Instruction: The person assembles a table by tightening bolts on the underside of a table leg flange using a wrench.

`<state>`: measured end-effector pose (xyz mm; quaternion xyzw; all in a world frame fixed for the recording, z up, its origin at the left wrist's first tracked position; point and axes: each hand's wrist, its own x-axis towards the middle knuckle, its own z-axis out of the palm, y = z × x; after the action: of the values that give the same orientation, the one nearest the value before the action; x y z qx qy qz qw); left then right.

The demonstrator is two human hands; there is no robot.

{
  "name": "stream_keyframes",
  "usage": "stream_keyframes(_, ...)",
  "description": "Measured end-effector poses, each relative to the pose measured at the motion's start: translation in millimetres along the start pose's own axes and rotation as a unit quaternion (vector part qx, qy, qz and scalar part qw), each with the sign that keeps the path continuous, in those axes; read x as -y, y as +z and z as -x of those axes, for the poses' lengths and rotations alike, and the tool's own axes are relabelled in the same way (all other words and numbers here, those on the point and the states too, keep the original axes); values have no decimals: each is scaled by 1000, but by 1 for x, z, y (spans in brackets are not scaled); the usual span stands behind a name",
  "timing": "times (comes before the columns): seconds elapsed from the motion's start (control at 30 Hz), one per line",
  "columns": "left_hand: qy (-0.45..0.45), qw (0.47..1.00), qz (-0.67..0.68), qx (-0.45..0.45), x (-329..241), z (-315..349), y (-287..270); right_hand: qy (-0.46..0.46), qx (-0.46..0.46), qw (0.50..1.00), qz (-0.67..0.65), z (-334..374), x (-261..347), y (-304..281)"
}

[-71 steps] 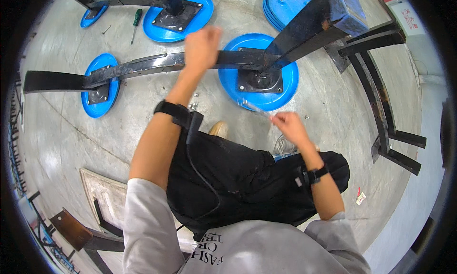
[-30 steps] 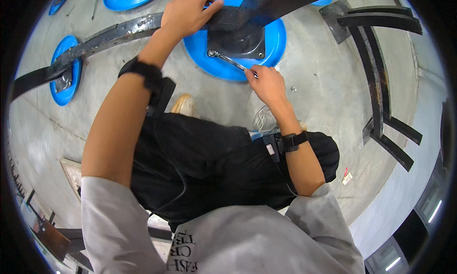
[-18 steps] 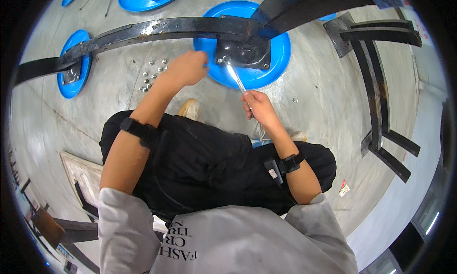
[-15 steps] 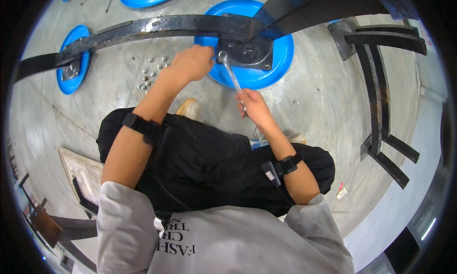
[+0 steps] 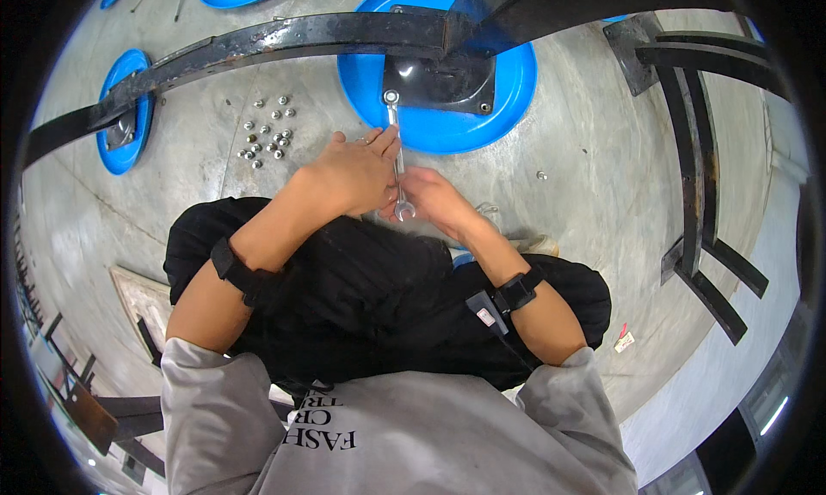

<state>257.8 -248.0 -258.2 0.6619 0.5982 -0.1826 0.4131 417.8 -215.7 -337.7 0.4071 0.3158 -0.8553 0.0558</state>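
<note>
A silver combination wrench (image 5: 399, 161) has its ring end over a bolt at the near left corner of a black metal base plate (image 5: 439, 80). The plate rests in a round blue dish (image 5: 516, 120). My left hand (image 5: 353, 175) lies against the wrench shaft from the left, fingers stretched out and thumb apart. From the other side, my right hand (image 5: 433, 201) has its fingers around the lower shaft, just above the open-jaw end. Parts of the right fingers are hidden behind the wrench and left hand.
Several shiny nuts (image 5: 274, 139) are scattered on the grey floor to the left; one lone nut (image 5: 541, 176) lies right. A black curved metal bar (image 5: 258, 49) crosses above the dishes. Another blue dish (image 5: 142, 142) stands far left, and a black metal frame (image 5: 688, 159) far right.
The wrench has swung left, its handle now pointing almost straight toward me. My left hand has left the plate corner and come nearer, onto the shaft. My right hand has moved left and nearer.
</note>
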Motion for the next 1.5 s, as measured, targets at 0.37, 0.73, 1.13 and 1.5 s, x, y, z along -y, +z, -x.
stream_keyframes(0.37, 114, 987, 68, -94, 4, -18, 6, -173, -228, 840, 462, 22, 59, -48)
stream_keyframes(0.73, 74, 980, 52, -179, -3, -6, 12, -195, -195, 896, 348, 20, 45, -21)
stream_keyframes(1.13, 71, 993, 57, -74, -3, -5, 12, -79, -109, 973, 188, 17, 10, 10)
stream_keyframes(1.5, 52, 998, 26, -15, -1, -9, 7, 12, -37, 993, 115, 14, 9, 14)
